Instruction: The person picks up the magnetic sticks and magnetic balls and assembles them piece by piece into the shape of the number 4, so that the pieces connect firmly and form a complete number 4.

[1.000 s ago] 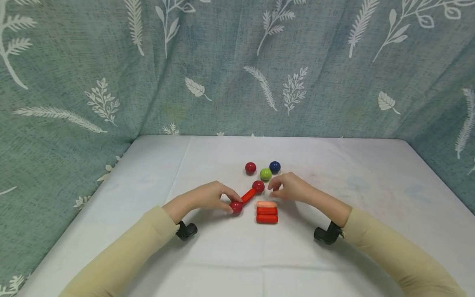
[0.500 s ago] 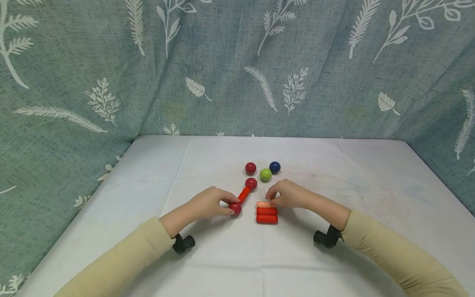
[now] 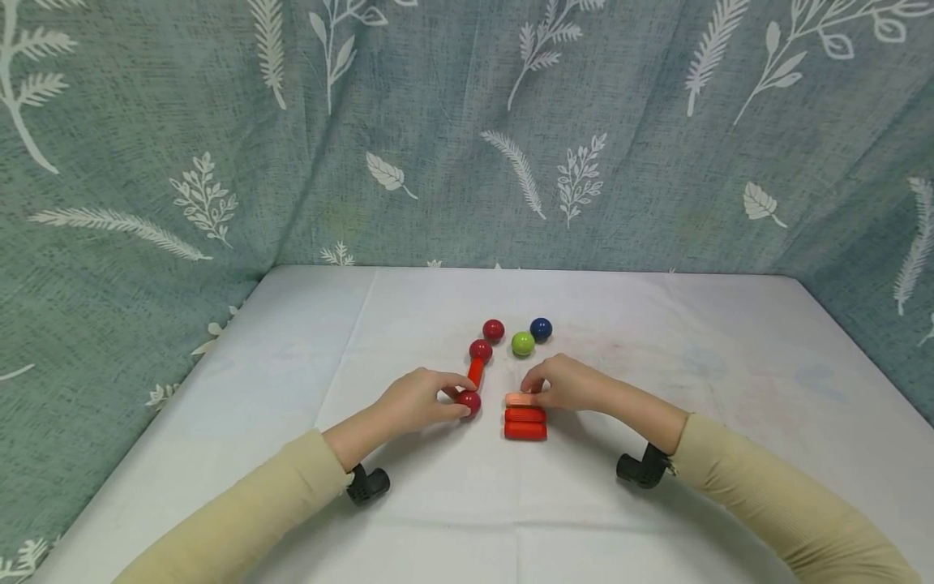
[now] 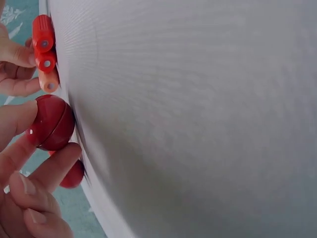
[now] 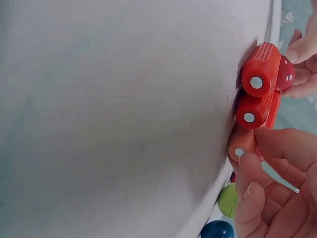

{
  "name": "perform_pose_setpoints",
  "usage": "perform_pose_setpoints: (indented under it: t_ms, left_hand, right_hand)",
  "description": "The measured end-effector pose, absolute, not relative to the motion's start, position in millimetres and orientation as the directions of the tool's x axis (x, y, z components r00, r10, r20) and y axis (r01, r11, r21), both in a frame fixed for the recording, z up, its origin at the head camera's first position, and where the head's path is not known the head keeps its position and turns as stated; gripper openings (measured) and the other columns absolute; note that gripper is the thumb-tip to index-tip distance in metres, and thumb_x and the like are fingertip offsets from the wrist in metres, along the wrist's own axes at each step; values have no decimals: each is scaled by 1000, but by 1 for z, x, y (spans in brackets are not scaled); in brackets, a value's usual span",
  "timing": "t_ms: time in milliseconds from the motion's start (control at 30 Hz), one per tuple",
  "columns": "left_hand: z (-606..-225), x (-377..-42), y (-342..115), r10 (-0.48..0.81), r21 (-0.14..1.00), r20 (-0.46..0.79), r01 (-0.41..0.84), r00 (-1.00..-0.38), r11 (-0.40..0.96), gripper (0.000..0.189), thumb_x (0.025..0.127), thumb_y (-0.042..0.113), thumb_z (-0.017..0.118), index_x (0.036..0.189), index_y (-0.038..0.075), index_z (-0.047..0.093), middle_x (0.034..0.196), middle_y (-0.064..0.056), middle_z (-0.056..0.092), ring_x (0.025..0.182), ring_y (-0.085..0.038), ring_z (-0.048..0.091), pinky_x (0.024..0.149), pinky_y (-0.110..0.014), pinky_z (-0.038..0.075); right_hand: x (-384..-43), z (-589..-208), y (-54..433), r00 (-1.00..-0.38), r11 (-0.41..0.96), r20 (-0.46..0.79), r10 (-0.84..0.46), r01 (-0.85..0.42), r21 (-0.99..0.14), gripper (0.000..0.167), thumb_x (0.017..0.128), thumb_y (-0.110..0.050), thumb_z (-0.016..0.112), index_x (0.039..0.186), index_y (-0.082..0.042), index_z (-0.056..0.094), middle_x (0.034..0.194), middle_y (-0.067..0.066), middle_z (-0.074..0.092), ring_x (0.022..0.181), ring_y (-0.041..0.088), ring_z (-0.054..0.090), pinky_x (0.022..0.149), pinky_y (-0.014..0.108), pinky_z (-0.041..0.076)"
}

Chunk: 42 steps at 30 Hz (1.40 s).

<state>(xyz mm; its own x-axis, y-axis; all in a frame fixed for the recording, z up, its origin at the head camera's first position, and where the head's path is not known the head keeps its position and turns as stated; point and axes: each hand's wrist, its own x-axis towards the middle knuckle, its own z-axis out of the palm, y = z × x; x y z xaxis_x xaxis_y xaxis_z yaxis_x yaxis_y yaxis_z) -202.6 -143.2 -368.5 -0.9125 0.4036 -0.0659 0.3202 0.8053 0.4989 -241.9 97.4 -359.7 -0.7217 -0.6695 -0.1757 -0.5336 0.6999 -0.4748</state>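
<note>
"Pinching on both sides? What has the left-hand grip (image 3: 422, 397)?"

"Thumb and fingers round a glossy red ball (image 3: 469, 404), near end of a slim red-orange rod (image 3: 475, 372). A second red ball (image 3: 481, 350) caps the far end. Piece sits at the white cloth-covered desk (image 3: 409, 527)."

"And the right-hand grip (image 3: 567, 381)?"

"Grasping the right end of a peach-orange plastic rod (image 3: 518, 399), farthest of three lying parallel. Two ridged red plastic rods (image 3: 524, 431) lie side by side, nearer the wearer. Whether the peach-orange one has left the cloth, can't tell; fingers cover that end."

"Step in hand?"

"My reading: left steadies the joined piece, right picks out a fresh rod. Silvery discs (image 5: 256, 82) in the rod ends look like magnets."

"Next move calls for?"

"Drawing that rod off its neighbours without dragging them along, I'd judge, then probably bringing an end squarely to the held ball. Left fingers steady meanwhile."

"Loose pieces?"

"Third red ball (image 3: 493, 330) just beyond the second; lime-green ball (image 3: 522, 343) and dark blue ball (image 3: 541, 328) to its right, close together."
</note>
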Motion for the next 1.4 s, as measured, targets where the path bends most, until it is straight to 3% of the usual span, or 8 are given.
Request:
perform_pose_setpoints:
  t_ms: [200,500,833,1400]
  left_hand:
    - [-370,-205,-141,379,545,-54,291,-924,787,27,78,21,72,104,20,67,84,3,66,67,-10,52,54,-24,43]
    - [-373,-208,-145,366,628,-106,223,-924,746,32,79,16,70,111,17,67,91,0,66,73,-13,54,50,-25,45]
    - [-374,-213,-146,375,664,-130,200,-918,720,31,78,16,71,110,17,67,94,-1,66,77,-15,54,51,-25,46]
    - [-375,-221,-145,363,675,-148,174,-920,717,31,78,19,72,109,20,68,96,1,67,83,-14,55,54,-25,46]
  right_hand:
    - [-241,-360,96,-711,688,-145,-688,-576,-442,11,83,-17,67,92,-13,71,78,-5,61,71,9,50,62,19,44]
    - [-244,-362,95,-706,692,-161,-690,-578,-432,10,82,-13,68,91,-12,71,75,-5,60,71,10,49,64,20,44]
    - [-248,-359,98,-692,642,-95,-716,-598,-480,16,80,-5,65,94,-10,71,79,-2,65,70,10,52,63,20,45]
    - [-249,-358,83,-676,624,-116,-728,-582,-522,20,81,-6,66,100,-8,71,83,-2,66,71,11,53,62,18,44]
